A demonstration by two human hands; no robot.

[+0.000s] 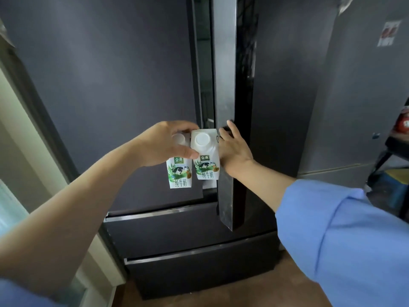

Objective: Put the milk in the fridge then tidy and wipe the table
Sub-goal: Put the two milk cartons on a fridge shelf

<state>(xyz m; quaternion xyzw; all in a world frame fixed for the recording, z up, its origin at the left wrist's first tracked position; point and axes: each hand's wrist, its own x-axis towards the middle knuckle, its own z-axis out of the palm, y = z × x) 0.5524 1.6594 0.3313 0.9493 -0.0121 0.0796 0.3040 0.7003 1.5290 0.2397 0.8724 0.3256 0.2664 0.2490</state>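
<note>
Dark grey fridge (110, 85) fills the head view, its right door (224, 107) ajar, two drawers below. Left hand (163, 145) clamps two milk cartons (192, 160) side by side from above, held in front of the gap. Right hand (234, 149) curls its fingers round the door's edge; a blue sleeve (343, 235) covers that arm.

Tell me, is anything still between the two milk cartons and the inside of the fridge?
Yes. The right door is only ajar, its edge just beside the milk cartons in the left hand. The right hand is on that edge. The left door looks shut.
</note>
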